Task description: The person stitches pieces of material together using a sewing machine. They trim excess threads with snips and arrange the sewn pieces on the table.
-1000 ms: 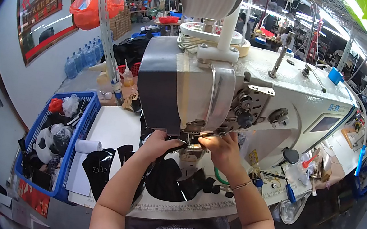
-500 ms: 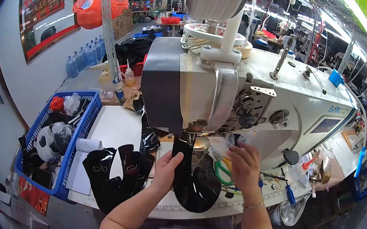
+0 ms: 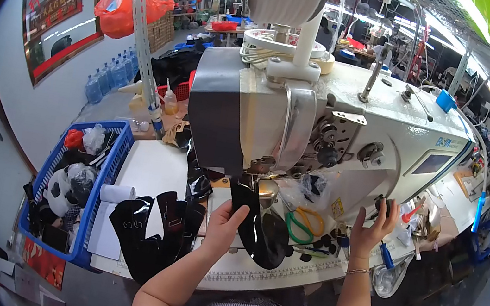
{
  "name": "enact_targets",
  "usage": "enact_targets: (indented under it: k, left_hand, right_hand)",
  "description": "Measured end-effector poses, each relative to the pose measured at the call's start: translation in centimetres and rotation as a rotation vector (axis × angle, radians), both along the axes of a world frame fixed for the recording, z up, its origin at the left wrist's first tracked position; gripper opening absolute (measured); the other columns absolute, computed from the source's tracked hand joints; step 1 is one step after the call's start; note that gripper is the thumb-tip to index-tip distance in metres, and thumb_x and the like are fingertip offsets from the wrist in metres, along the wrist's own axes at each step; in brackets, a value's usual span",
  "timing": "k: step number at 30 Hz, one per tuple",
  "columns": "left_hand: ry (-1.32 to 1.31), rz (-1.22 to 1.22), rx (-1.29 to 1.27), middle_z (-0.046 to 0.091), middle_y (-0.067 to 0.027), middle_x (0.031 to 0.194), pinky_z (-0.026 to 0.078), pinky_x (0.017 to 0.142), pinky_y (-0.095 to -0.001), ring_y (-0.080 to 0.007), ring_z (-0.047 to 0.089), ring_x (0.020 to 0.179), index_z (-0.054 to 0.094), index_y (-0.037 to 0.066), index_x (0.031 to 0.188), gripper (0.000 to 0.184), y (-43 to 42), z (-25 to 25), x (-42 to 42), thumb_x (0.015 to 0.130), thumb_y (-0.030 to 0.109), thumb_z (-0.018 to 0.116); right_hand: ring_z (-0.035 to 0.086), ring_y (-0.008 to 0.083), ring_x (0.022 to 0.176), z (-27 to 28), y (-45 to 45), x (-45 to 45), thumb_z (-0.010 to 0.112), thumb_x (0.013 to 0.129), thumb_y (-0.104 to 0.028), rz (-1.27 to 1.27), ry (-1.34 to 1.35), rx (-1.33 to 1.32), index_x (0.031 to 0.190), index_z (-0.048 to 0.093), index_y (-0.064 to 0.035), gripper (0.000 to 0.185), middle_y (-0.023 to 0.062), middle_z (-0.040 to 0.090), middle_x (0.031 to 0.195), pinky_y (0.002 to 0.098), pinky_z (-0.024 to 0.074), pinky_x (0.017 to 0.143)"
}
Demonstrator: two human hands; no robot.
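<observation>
My left hand [image 3: 225, 227] grips the edge of a glossy black patent-leather piece [image 3: 266, 243], thumb on top. The piece's upper end lies under the needle area of a white sewing machine [image 3: 352, 125], and its curved part hangs toward the table's front edge. My right hand [image 3: 375, 230] is raised at the right with its fingers apart and nothing held. Its fingertips are at the black knob on the machine's right side; whether they touch it is unclear. Left of my left hand lie more glossy black cut pieces [image 3: 145, 240].
Scissors with green and yellow handles [image 3: 304, 224] lie under the machine arm. A blue basket [image 3: 96, 219] full of mixed items stands at the left, near a paper roll [image 3: 118, 194]. A blue-handled screwdriver [image 3: 387, 257] lies at the right by a plastic cup [image 3: 388, 281].
My right hand has moved right, from beside the scissors to the black knob, fingers spreading. The black piece has turned and narrowed in view, its lower end a little higher. My left hand keeps its grip.
</observation>
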State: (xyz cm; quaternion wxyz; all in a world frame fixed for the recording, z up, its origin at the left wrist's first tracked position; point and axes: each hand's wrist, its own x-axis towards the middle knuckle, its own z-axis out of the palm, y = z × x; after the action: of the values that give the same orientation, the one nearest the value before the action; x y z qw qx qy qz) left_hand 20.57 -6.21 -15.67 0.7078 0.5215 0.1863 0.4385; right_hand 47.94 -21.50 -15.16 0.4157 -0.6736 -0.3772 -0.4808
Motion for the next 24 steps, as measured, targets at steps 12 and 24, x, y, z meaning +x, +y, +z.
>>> enact_targets:
  k: [12,24]
  left_hand:
    - [0.089,-0.243,-0.104,0.064,-0.0059,0.093,0.05,0.075,-0.0261,-0.0123,0.061,0.081,0.056,-0.001,0.107,0.022,1.3,1.8,-4.4,0.086,0.004,0.058]
    - [-0.192,0.056,-0.183,0.061,-0.0143,0.095,0.054,0.067,-0.0335,-0.0233,0.063,0.08,0.055,-0.002,0.108,0.025,27.2,8.5,-6.7,0.086,0.01,0.054]
  right_hand:
    - [0.055,0.0282,0.101,-5.1,1.9,-5.8,0.068,0.07,0.0,0.429,0.232,-0.297,0.086,0.065,-0.0076,0.018,0.0051,0.063,0.088,0.0392,0.0397,0.088]
    - [0.054,0.0236,0.095,-6.4,2.5,-7.5,0.067,0.073,-0.015,0.615,0.433,-0.803,0.09,0.067,-0.0109,0.018,0.0041,0.062,0.088,0.0401,0.036,0.087]
